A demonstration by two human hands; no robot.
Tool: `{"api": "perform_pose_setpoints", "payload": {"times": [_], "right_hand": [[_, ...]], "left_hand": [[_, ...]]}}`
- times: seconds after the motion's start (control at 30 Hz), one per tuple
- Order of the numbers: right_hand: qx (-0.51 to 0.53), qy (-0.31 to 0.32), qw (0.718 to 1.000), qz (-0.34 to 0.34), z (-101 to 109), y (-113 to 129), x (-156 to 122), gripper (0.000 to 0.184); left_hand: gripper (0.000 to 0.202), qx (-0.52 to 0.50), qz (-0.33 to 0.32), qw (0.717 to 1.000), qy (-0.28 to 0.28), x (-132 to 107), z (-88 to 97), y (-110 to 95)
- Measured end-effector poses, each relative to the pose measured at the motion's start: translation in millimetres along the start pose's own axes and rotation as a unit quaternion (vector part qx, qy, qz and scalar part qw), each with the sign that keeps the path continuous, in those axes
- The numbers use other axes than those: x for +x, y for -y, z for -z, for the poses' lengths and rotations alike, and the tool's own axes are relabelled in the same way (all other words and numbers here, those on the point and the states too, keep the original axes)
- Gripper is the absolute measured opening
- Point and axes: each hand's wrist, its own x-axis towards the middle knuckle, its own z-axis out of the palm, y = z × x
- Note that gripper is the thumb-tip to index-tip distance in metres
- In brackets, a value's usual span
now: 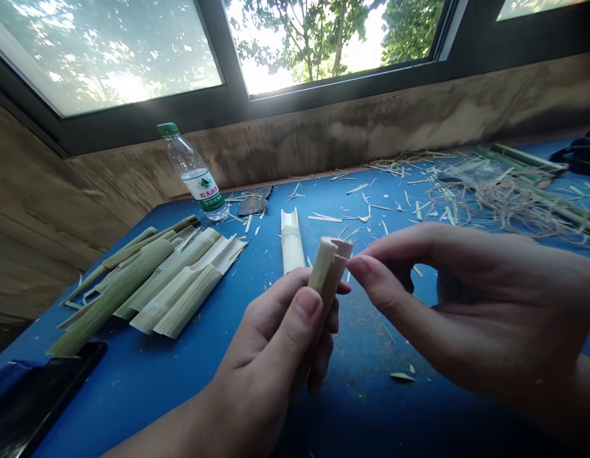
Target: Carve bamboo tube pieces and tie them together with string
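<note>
My left hand (271, 340) is wrapped round a short, split bamboo piece (322, 272), thumb on its near side. The piece stands tilted with its cut upper end showing a hollow curve and a notch. Beside that end, my right hand (476, 305) is closed in a pinch, its thumb and forefinger tips at the rim. Whatever lies between those fingertips is too small to make out. Just beyond my left hand, another split bamboo piece (291, 238) lies on the blue table (219, 394), hollow side partly up at its far end.
Several split bamboo pieces (180, 280) lie in a pile at left, by a dark flat object (47, 394). A water bottle (199, 178) stands near the wall. Bamboo shavings (366, 203) litter the back; tangled string (490, 203) and long bamboo strips (528, 162) lie right.
</note>
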Motion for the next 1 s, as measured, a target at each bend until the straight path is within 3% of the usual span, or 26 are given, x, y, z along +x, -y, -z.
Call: {"api": "perform_pose_setpoints", "payload": {"times": [0.17,0.3,0.4,0.6,0.77,0.8,0.83,0.87,0.9,0.93,0.97,1.0], "right_hand": [[0.061,0.026,0.998,-0.023,-3,-7,2,0.02],[0.132,0.165,0.976,-0.048,-7,-17,1,0.018],[0.173,0.278,0.94,-0.093,-9,-26,2,0.019],[0.26,0.413,0.845,-0.218,-11,-42,15,0.033],[0.284,0.557,0.745,-0.234,-13,-50,18,0.037],[0.283,0.564,0.739,-0.234,-13,-52,20,0.037],[0.284,0.528,0.764,-0.238,-13,-55,23,0.036],[0.283,0.437,0.819,-0.241,-11,-59,27,0.034],[0.277,0.295,0.884,-0.236,-9,-63,32,0.032],[0.256,0.107,0.937,-0.213,-5,-68,39,0.028],[0.22,-0.067,0.958,-0.172,1,-73,45,0.027],[0.19,-0.175,0.958,-0.127,7,-78,52,0.039]], "left_hand": [[0.046,-0.074,0.011,0.997,-0.029,9,2.6,-4],[0.039,-0.031,0.02,0.998,-0.052,15,5.6,-5],[0.035,0.028,0.005,0.998,-0.063,19,11.3,-6],[0.037,0.069,-0.076,0.987,-0.126,28,26.6,-19],[0.032,0.029,-0.137,0.978,-0.153,32,30.4,-22],[0.032,0.023,-0.14,0.978,-0.155,32,30.0,-22],[0.032,0.019,-0.139,0.978,-0.155,32,29.2,-22],[0.033,0.018,-0.134,0.979,-0.154,31,28.4,-22],[0.033,0.02,-0.127,0.98,-0.151,31,27.5,-22],[0.033,0.024,-0.121,0.981,-0.148,30,26.7,-23],[0.032,0.026,-0.119,0.982,-0.145,29,26.2,-24],[0.032,0.025,-0.123,0.982,-0.143,29,26.2,-24]]}}
